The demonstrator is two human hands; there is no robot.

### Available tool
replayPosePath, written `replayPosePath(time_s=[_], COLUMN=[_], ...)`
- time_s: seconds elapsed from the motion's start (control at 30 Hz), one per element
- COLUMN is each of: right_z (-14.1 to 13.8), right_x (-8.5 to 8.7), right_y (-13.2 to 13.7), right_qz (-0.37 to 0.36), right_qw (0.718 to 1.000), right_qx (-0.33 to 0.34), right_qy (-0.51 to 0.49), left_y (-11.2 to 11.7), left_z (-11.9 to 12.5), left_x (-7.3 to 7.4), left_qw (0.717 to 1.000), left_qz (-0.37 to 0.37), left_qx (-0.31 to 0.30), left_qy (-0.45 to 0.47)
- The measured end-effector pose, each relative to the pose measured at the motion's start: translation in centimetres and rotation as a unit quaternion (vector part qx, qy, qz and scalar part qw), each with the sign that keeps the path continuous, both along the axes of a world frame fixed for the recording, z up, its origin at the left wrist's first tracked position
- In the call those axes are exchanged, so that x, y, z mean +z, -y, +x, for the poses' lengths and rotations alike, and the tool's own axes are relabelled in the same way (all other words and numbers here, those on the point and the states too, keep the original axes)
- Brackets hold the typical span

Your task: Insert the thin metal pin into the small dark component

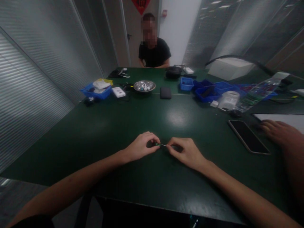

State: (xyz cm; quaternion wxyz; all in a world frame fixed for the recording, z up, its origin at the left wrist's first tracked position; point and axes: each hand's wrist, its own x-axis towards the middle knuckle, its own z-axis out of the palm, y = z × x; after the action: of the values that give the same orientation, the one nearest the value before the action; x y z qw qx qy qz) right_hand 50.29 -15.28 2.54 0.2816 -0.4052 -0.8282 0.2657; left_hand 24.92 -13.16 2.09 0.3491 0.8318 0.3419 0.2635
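Note:
My left hand (142, 146) and my right hand (185, 152) rest on the dark green table (106, 126), fingertips almost meeting. Between them they pinch a small dark part with a thin pin or wire (161, 145). The left hand's thumb and forefinger close on the dark end. On the right, my fingers pinch the thin end. The part is too small to name.
A phone (248, 136) lies face up to the right, with another person's hand (279, 131) beside it. Farther back are a metal bowl (144, 85), a black case (165, 92), blue bins (209, 90), a white device (118, 92). A person in black (154, 52) sits at the far end.

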Motion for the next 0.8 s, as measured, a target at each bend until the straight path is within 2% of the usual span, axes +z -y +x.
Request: replayPosePath(time_s=[0.5, 0.8], right_z=[-0.4, -2.2], right_x=[0.0, 0.0], right_y=[-0.1, 0.2], right_qz=[-0.010, 0.006], right_qw=[0.999, 1.000], right_qx=[-0.002, 0.012], right_qy=[0.033, 0.010], left_y=[-0.1, -0.1], left_z=[-0.3, -0.4], left_x=[-0.2, -0.3], left_qw=[0.999, 0.999], left_qz=[0.032, 0.028], left_qx=[-0.014, -0.018], left_qy=[-0.016, -0.012])
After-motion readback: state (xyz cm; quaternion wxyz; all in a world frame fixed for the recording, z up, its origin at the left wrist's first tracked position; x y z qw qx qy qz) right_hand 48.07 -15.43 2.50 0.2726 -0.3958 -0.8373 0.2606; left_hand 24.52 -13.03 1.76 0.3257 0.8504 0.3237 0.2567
